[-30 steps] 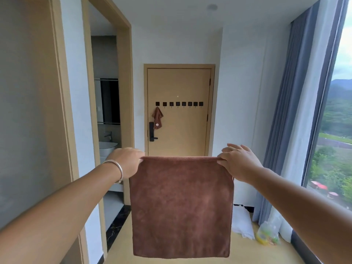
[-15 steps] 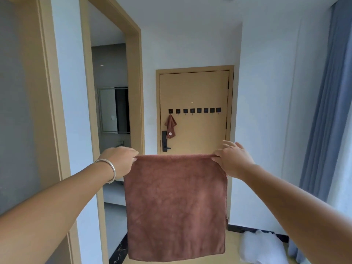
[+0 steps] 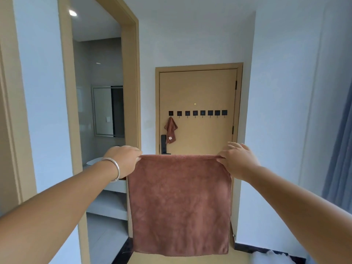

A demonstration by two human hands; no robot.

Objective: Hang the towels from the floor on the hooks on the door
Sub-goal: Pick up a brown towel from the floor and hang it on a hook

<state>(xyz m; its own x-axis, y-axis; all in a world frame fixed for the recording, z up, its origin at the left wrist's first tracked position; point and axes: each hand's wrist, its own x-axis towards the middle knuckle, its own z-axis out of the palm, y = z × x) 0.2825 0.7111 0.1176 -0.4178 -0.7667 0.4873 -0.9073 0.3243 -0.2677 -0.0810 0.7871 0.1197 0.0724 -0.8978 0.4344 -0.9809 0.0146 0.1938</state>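
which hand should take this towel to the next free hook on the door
Left, probably. The left hand pinches the towel corner on the side where the second hook sits, beside the hung towel. The right hand grips the far corner.

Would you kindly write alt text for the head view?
Left hand and right hand pinch the top corners of a brown towel held out flat. Ahead, the door carries a row of black hooks; a second brown towel hangs from the leftmost.
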